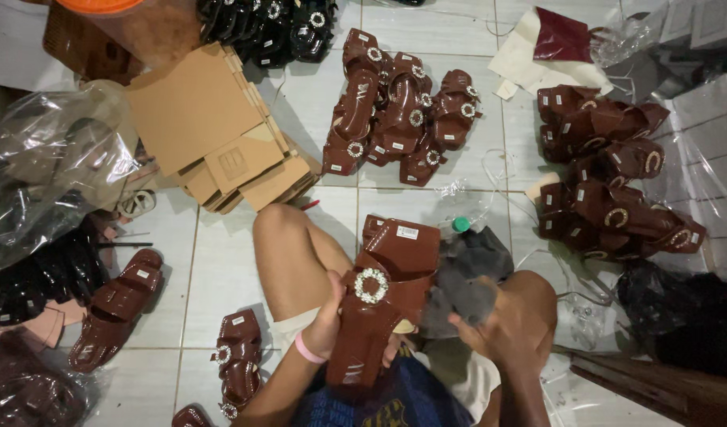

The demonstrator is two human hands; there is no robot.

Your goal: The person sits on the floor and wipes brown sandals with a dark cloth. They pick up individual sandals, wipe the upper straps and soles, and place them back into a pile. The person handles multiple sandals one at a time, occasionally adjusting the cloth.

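- L hand: fingers were curled round the edge of a brown sandal, thumb on the near side; firm grasp, pink band at the wrist.
- Sandal was held above the lap, sole end toward the camera, toe pointing away; round rhinestone buckle on the strap faced up. Small white sticker on the insole.
- R hand: fingers were bunched and clenched on a grey cloth, just beside the sandal's right edge; cloth appeared to touch the sandal, contact line not clear.
- Green bottle cap showed just behind the cloth; bottle body hidden.
- Floor, white tiles: pile of matching sandals ahead, second pile w/ horseshoe buckles to the right, well apart from the hands.
- Flat cardboard pieces ahead-left; two loose sandals on the left, near the knee.
- Black sandals at top edge, cut off.
- Clear plastic bags at left: contents hard to make out. Right side dim; grey boxes partly cut off.
- L fingertips hidden behind the sandal; R fingertips buried in cloth.
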